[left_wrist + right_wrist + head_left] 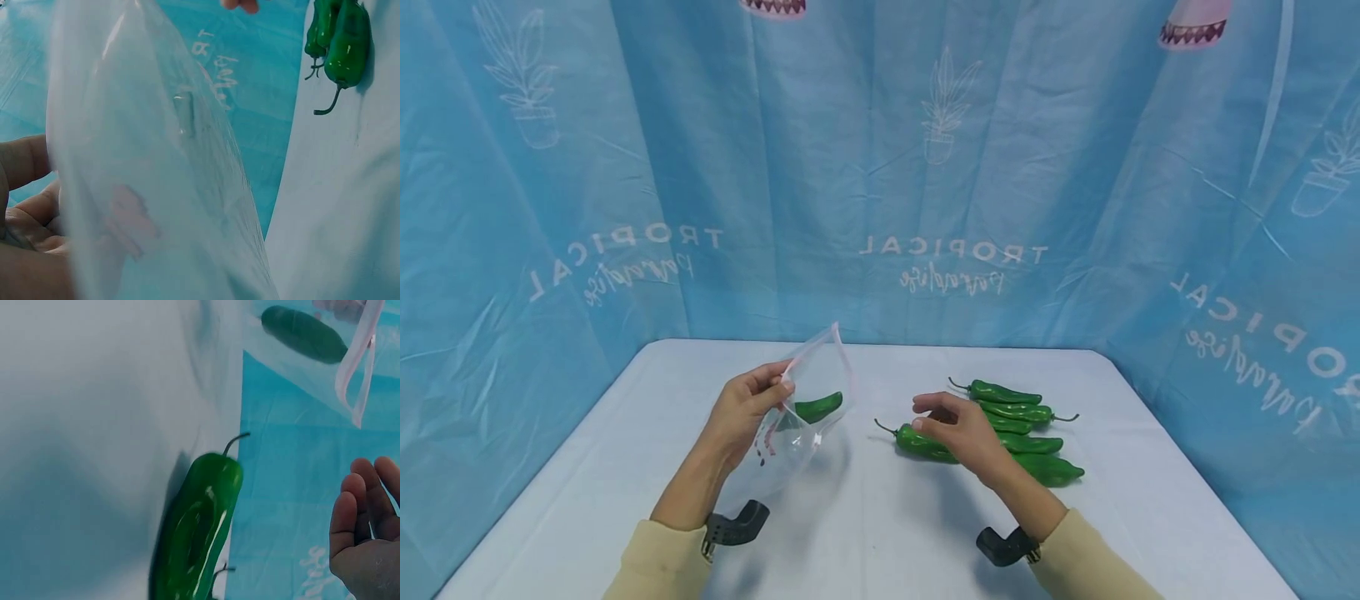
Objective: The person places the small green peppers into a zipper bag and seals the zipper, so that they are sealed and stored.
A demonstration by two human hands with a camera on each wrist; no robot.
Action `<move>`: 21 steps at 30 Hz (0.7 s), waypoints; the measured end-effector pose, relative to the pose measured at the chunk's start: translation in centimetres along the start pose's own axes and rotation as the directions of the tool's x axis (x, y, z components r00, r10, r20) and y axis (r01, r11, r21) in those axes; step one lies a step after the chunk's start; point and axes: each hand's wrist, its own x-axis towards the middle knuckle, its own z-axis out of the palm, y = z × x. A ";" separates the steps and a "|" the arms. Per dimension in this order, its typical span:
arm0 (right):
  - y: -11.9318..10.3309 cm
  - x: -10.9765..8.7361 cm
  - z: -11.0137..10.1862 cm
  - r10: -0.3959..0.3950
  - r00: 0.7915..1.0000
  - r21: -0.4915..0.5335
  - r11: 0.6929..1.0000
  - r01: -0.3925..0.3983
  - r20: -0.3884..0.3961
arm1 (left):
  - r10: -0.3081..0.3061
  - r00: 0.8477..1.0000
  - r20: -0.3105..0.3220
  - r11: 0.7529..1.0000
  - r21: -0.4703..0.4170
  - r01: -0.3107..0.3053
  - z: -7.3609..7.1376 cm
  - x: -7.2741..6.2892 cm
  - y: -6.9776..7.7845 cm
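Observation:
In the head view my left hand [748, 412] pinches the edge of a clear zip bag [820, 358], holding it up above the table. A green pepper [818, 407] shows within the bag's outline; the right wrist view also has this pepper [303, 334] behind clear plastic near the zip strip. My right hand [958, 433] hovers over the left part of a group of long green peppers, its fingers loosely bent and holding nothing. Below it lies one pepper [917, 443] with its stem to the left, partly hidden by the hand. The bag [156, 187] fills much of the left wrist view.
Several more green peppers [1048, 469] lie side by side on the right of the white table [880, 542]. Blue printed curtains [820, 167] hang behind the table and at both sides. Each wrist wears a black camera band [737, 523].

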 end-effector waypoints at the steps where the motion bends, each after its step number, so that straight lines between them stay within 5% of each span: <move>1: 0.2 -0.3 -0.3 0.001 1.000 0.000 1.000 -0.001 -0.004 | 0.000 1.000 0.000 1.000 0.000 0.000 0.0 0.0 0.0; 12: 3.3 -2.9 -3.4 0.073 0.997 0.006 0.997 -0.073 -0.010 | -0.044 0.999 0.004 0.999 -0.003 0.044 0.0 -0.1 0.4; 21: 5.5 -4.4 -6.1 0.134 0.987 -0.057 0.989 -0.140 -0.092 | -0.024 1.000 0.010 1.000 0.001 0.024 -0.1 0.2 0.2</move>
